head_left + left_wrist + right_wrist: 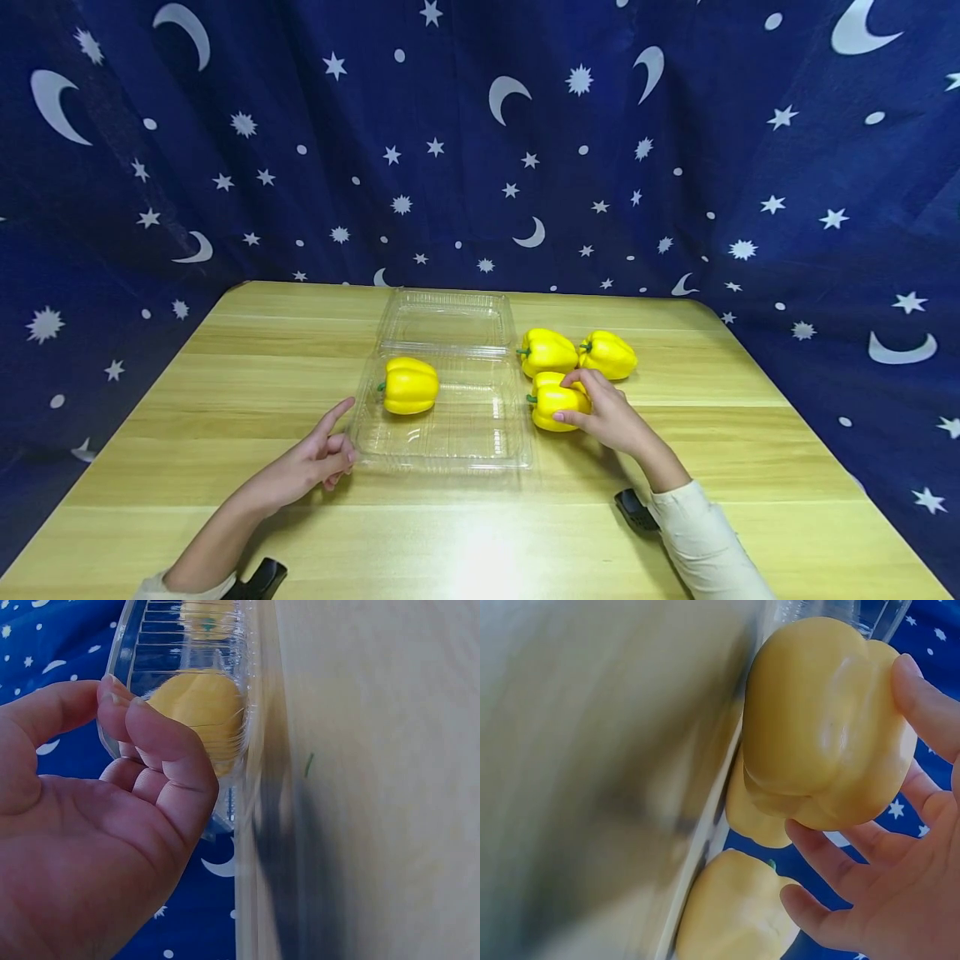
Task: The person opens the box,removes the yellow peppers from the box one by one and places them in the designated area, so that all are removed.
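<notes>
My right hand [611, 412] grips a yellow bell pepper [553, 402], thumb on its near side and fingers on its far side. In the right wrist view this bell pepper [825, 724] sits between thumb and fingers; I cannot tell whether it touches the table. A clear plastic clamshell box [465, 450] lies unfolded beside it, with another yellow bell pepper [410, 386] in the left of its near half. At the box's left front corner is my left hand [303, 467], index finger extended, other fingers loosely bent, holding nothing visible; whether it touches the rim is unclear.
Behind the right hand, two more yellow bell peppers, one left [549, 352] and one right [609, 356], sit side by side on the wooden table [262, 367]. The box's lid half [450, 321] lies flat toward the back. A blue star-and-moon curtain [450, 125] hangs behind the table.
</notes>
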Tool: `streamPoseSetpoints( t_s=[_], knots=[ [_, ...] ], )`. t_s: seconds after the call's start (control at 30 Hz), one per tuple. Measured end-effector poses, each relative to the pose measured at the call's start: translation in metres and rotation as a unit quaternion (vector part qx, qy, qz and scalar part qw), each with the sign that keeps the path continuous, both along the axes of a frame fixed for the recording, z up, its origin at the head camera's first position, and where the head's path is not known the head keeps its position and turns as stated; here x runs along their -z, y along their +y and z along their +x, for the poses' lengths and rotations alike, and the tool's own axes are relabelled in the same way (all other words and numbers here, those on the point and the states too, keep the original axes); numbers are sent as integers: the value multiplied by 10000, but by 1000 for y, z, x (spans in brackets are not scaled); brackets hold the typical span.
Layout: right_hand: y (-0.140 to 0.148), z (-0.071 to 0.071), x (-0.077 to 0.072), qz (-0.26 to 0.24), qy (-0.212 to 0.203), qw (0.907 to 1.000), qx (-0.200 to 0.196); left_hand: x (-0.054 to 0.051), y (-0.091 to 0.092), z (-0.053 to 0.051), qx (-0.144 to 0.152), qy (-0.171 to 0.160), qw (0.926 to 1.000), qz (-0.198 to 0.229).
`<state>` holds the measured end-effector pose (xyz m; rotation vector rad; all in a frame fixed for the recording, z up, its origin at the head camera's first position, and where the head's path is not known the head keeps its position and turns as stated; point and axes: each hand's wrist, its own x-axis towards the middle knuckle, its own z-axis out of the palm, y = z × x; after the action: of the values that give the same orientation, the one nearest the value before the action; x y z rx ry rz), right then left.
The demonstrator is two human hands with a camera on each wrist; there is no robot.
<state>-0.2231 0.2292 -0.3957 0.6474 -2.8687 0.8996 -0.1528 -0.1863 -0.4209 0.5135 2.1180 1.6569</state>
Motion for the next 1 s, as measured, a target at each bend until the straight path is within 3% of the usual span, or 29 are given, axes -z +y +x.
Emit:
streamPoseSetpoints(
  t_s=[0.6,1.0],
  knots=[
    [4,-2,2,-98,-643,9979,16,-1,0,0,-1,-31,10000,-29],
    [9,-2,1,-96,-705,9974,-141,0,1,0,-25,-12,10000,-32]
  ],
)
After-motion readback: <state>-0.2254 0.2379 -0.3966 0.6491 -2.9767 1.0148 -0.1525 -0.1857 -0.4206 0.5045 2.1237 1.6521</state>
